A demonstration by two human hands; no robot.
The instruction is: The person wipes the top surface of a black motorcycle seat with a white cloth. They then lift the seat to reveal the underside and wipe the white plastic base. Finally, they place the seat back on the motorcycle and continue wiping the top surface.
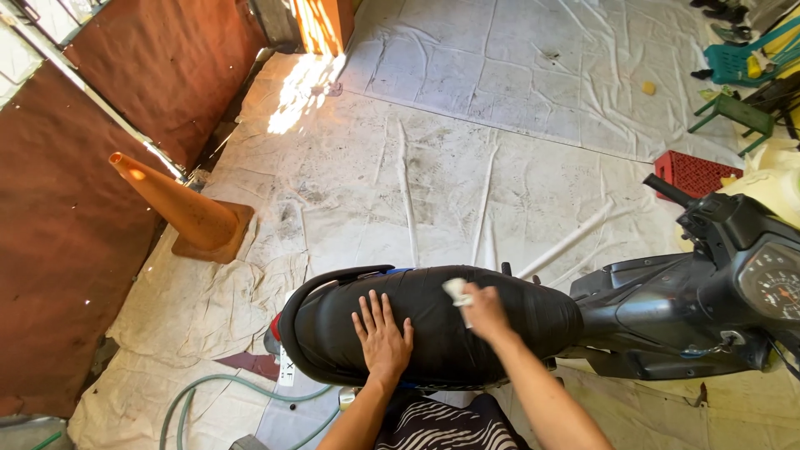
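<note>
You are pressing your left hand (382,333) flat on the black seat (433,321) of the scooter (667,317), fingers straight and slightly spread. Your right hand (486,312) is resting on the seat's middle, fingers closing on a small white cloth (457,290) that is touching the seat top. An orange cone (179,208) is leaning on the sheeted floor (467,142) to the left, well apart. A green hose (242,392) is curling below the seat's rear.

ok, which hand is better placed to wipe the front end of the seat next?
Right, probably. The right hand already holds the white cloth on the black seat, nearer its front end. The left hand lies flat and empty toward the rear.
</note>
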